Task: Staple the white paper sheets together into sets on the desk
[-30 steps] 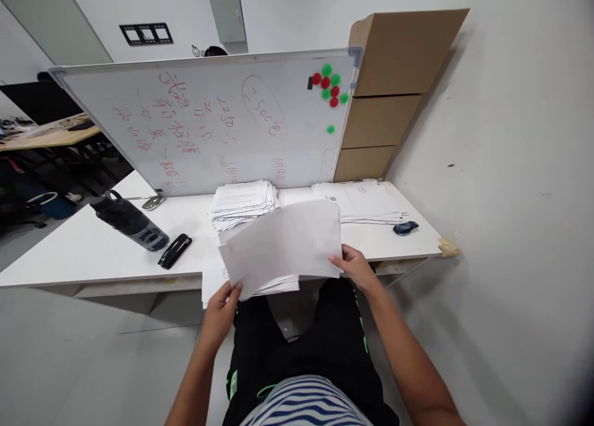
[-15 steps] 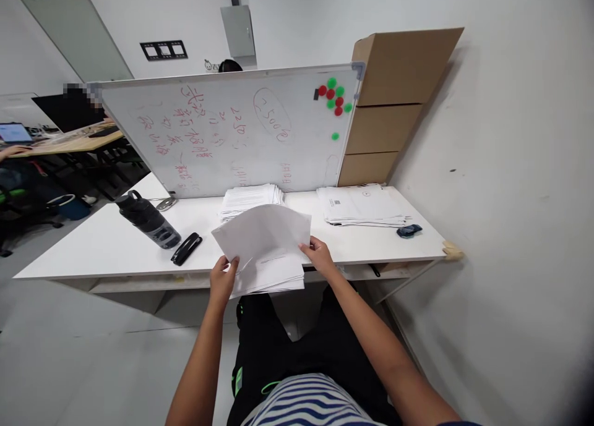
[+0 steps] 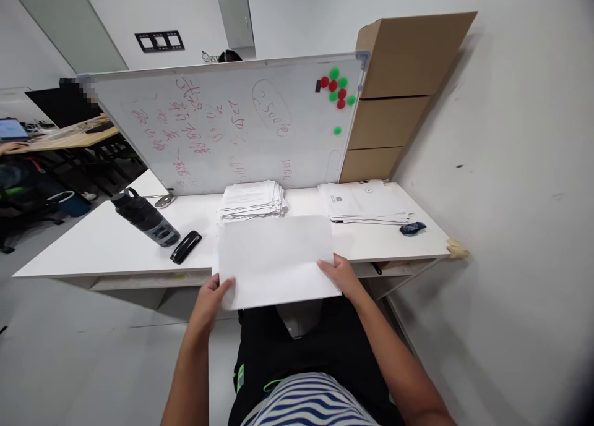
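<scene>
Blank white paper (image 3: 276, 259) spans the space between my hands, its lower part past the desk's front edge. At its left edge my left hand (image 3: 211, 297) is closed, thumb on top and fingers beneath. My right hand (image 3: 341, 275) pinches the right edge the same way. How many sheets lie under the top one cannot be made out. Just behind sits an uneven stack of printed papers (image 3: 253, 201). To its right lies a pile of large white envelopes or sheets (image 3: 362, 201). Left of the held paper is a black stapler (image 3: 186, 247).
A dark water bottle (image 3: 146, 218) leans in view on the white desk (image 3: 93, 243). A whiteboard (image 3: 208, 129) with red writing and magnets stands at the back, beside cardboard boxes (image 3: 394, 98). A small dark packet (image 3: 413, 229) lies near the right end. Another person's hand (image 3: 13, 146) shows far left.
The top sheet was bowed up over the papers below; now it lies flat and covers them. Both hands have moved slightly lower and farther apart, still on the paper.
</scene>
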Motion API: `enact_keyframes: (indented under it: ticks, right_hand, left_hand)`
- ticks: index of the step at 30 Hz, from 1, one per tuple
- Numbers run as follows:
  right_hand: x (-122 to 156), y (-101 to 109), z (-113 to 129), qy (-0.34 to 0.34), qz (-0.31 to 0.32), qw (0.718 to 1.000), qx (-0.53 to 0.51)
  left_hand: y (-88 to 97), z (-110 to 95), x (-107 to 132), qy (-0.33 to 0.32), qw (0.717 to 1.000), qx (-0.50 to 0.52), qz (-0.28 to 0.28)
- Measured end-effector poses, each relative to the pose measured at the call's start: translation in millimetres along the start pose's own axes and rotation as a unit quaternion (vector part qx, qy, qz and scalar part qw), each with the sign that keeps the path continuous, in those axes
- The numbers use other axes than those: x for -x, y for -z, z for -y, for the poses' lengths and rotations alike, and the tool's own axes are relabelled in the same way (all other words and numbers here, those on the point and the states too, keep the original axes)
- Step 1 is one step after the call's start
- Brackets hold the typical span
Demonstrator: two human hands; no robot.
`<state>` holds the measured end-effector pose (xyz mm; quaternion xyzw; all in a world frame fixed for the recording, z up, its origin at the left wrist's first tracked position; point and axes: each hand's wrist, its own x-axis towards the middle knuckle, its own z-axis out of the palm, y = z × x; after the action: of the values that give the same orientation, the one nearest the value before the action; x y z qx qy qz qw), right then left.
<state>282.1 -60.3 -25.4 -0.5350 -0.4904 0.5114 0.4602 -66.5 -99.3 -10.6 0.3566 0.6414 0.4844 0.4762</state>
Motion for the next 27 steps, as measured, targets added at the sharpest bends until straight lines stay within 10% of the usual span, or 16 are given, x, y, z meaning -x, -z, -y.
enact_keyframes:
  ticks: [4,8,12,18,22,27]
  right_hand:
    - [37.2,12.5,-30.4,-0.115,-0.004,0.99,-0.081]
    - [57.7,20.6,-47.7,-0.18,-0.035,0.975,-0.123]
    - [56.0,21.1,-44.1,-0.182,-0.061,0.973,-0.126]
    - [54.4,6.9,-33.2,-0.162,-0.068,0.976,-0.128]
    - [63.1,4.4,-37.8,-0.171,-0.073,0.972,-0.146]
    - [72.6,8.7,-48.2,-0.195,-0.089,0.963,-0.165]
  left_hand:
    - [-6.7,34.1,28.3,0.08,0.996,0.022,0.029]
    - [-5.4,41.4,24.1,0.018,0.999,-0.048,0.002]
    - [23.3,5.6,-26.4,-0.103,0.965,-0.222,-0.093]
    - [64.5,-46.2,-127.8,-0.125,0.826,-0.489,-0.251]
    - [73.4,-51.0,-165.5,0.02,0.837,-0.491,-0.241]
    - [81.8,-36.7,-177.6,-0.02,0.8,-0.565,-0.2]
